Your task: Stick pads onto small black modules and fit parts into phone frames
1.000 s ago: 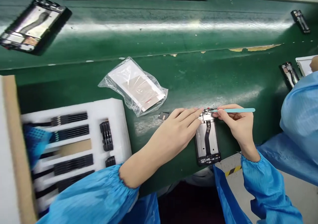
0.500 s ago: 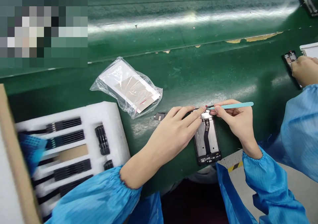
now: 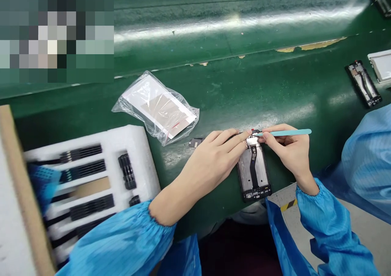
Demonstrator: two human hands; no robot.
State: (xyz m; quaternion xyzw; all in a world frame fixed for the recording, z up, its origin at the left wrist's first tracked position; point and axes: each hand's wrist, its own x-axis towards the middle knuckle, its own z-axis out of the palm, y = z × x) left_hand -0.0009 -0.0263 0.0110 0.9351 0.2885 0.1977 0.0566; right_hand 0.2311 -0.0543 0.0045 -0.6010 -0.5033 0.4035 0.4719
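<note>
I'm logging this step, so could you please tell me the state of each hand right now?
Left hand: open, fingertips resting on the phone frame's top end.
Right hand: closed on the teal tweezers, tip at that same end.

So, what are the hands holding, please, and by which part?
Right hand pinches slim teal tool near its tip; left hand presses black phone frame's top.

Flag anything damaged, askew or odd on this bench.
The green belt is damaged: its coating has chipped off along the seam at upper right, baring a tan patch. A small black part lies loose beside the left hand. The phone frame and the right hand's tweezers look normal.
</note>
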